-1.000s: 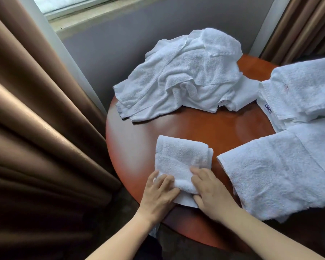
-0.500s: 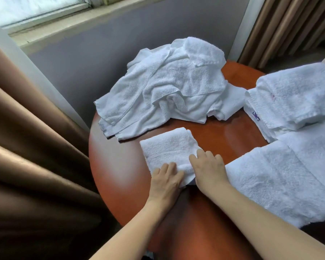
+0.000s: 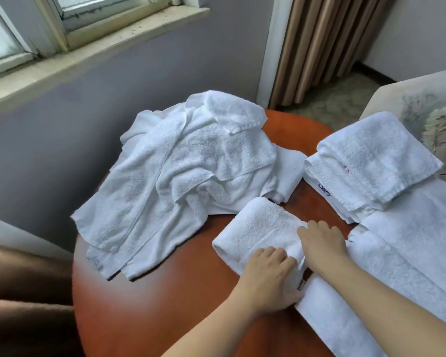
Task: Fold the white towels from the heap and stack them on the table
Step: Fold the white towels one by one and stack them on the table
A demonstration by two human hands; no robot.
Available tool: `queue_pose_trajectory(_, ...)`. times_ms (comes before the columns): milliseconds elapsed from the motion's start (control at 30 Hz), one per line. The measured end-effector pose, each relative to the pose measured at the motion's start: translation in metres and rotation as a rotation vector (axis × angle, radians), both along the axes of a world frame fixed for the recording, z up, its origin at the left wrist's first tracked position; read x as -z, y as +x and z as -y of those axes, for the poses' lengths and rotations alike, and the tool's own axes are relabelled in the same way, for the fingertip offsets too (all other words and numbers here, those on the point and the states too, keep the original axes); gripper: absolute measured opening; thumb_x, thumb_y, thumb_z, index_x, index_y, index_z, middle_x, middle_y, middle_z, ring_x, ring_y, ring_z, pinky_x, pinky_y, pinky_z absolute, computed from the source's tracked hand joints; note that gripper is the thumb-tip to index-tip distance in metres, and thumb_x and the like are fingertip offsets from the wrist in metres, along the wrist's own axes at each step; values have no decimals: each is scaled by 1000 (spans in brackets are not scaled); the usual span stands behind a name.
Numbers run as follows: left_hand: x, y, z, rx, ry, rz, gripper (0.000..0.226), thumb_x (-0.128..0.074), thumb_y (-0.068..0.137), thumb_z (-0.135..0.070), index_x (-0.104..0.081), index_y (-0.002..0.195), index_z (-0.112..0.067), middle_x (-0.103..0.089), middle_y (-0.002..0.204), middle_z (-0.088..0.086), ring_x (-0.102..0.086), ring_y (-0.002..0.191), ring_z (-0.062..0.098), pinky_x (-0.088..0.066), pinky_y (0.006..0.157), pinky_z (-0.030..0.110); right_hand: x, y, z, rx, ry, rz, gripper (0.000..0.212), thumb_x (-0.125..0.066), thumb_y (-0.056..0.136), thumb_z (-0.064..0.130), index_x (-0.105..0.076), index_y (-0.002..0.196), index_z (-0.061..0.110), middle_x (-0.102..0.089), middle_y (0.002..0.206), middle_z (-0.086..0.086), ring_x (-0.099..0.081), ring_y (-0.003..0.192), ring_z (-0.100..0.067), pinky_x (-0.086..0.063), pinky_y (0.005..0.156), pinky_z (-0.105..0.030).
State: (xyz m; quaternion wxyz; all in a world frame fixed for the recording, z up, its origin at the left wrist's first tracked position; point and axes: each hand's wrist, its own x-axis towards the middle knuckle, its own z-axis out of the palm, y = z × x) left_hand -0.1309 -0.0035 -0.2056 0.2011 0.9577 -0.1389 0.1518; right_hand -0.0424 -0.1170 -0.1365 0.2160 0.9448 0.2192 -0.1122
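Note:
A small folded white towel (image 3: 258, 230) lies on the round red-brown table (image 3: 165, 318), just in front of the heap of loose white towels (image 3: 186, 176). My left hand (image 3: 268, 276) presses on its near end, fingers slightly bent. My right hand (image 3: 322, 243) rests flat on its right end, fingers spread. A stack of folded white towels (image 3: 371, 161) sits at the right rear of the table, a short gap beyond my right hand.
A large white towel (image 3: 410, 266) lies spread flat over the table's right side, touching the small towel's near corner. A grey wall and window sill (image 3: 88, 47) stand behind. Brown curtains (image 3: 319, 47) hang at the back right, and a light armchair (image 3: 422, 99) stands at right.
Both hands have slid the small folded towel away from the table's near edge, towards the back and right, closer to the heap and the stack. The camera has lifted and turned right.

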Motion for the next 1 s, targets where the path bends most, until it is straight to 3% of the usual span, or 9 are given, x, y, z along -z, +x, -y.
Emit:
queue_pose_trajectory(67,-2,-4,-7,-62,-29,10,41,-62,66,-63,-58,83,-25,-58,86,-10,-53,90,15,-38,91,43,-5,-1,-1,-9,70,-24,30,-50,86,16,-50,115,22,-45,119,0,-45,113,-23,-37,82,-33)
queue_pose_trajectory(200,-5,-10,-35,-571,-185,-212,56,-55,75,-54,-49,126,-31,-46,142,-1,-33,133,21,-33,101,58,-15,-12,-19,-114,348,-89,38,-57,48,30,-62,82,15,-61,108,-10,-64,88,-33,-48,59,-38)
queue_pose_trajectory(267,-5,-7,-48,-760,-389,-421,69,-60,81,-55,-37,140,-28,-36,147,2,-30,135,21,-31,107,41,-7,-16,-26,-140,363,-185,52,-57,63,42,-64,106,14,-52,136,-15,-57,112,-36,-52,80,-48)
queue_pose_trajectory(333,-1,-1,-52,-735,-549,-458,70,-67,81,-50,-38,139,-24,-44,128,0,-40,119,19,-35,97,30,5,-24,-26,-89,289,-287,62,-50,86,49,-40,138,17,-24,154,-8,-33,133,-33,-35,105,-43)
queue_pose_trajectory(433,-6,17,-49,-610,-632,-466,64,-72,79,-38,-41,134,-26,-43,117,-4,-40,114,17,-33,93,25,11,-24,-20,-19,256,-239,67,-44,92,54,-25,145,17,-22,151,-5,-36,126,-30,-36,101,-35)
queue_pose_trajectory(633,-11,70,-23,-435,-535,-543,68,-71,81,-37,-39,139,-21,-43,129,2,-41,121,22,-35,102,32,10,4,12,82,235,-184,68,-40,96,55,-20,148,16,-25,151,-6,-41,125,-28,-37,100,-32)
queue_pose_trajectory(800,-39,98,-20,-443,-222,-420,44,-54,90,-45,-48,127,-21,-50,121,-2,-49,112,20,-39,80,31,-7,39,17,114,166,-225,57,-42,95,54,-33,139,18,-39,140,-4,-43,125,-25,-39,96,-35)
queue_pose_trajectory(933,-63,120,-72,-593,-77,2,31,-58,77,-38,-65,100,-19,-63,94,-1,-62,88,26,-44,67,35,-25,72,-15,78,412,-210,36,-44,95,43,-47,121,19,-47,124,1,-47,116,-21,-42,87,-32)
queue_pose_trajectory(1000,-80,127,-102,-672,-15,-103,42,-64,77,-37,-59,117,-24,-57,120,-1,-55,112,27,-44,86,44,-27,85,-39,124,615,-275,33,-48,94,36,-47,123,21,-47,127,4,-50,108,-17,-39,78,-29)
